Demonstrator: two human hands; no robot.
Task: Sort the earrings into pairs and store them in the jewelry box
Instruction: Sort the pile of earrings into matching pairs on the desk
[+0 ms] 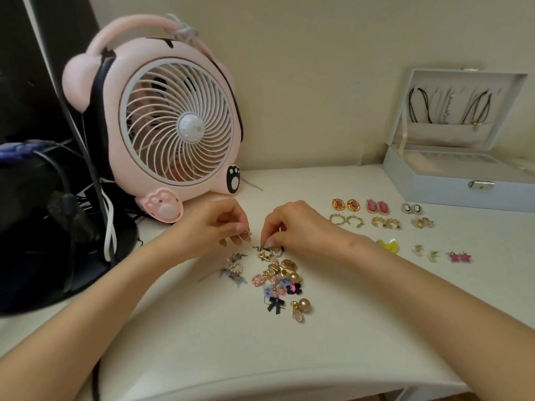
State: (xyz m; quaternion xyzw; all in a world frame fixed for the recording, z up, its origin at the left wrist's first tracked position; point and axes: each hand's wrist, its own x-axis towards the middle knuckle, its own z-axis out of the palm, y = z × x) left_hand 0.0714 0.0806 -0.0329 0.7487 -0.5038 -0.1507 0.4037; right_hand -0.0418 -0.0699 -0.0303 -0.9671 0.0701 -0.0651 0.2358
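White desk (202, 342), earring pile (278, 279) partly hidden beneath right hand (292, 224)

Pinching a small gold earring (247, 233) in the left hand (214, 224); with the right hand (292, 224), seemingly pinching a dark piece (260, 247) at the far edge of the loose earring pile (279, 280). Rightward, sorted pairs (379, 215) in rows before the open jewelry box (451, 186).

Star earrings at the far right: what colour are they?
Pink; the star earrings show best in the head view.
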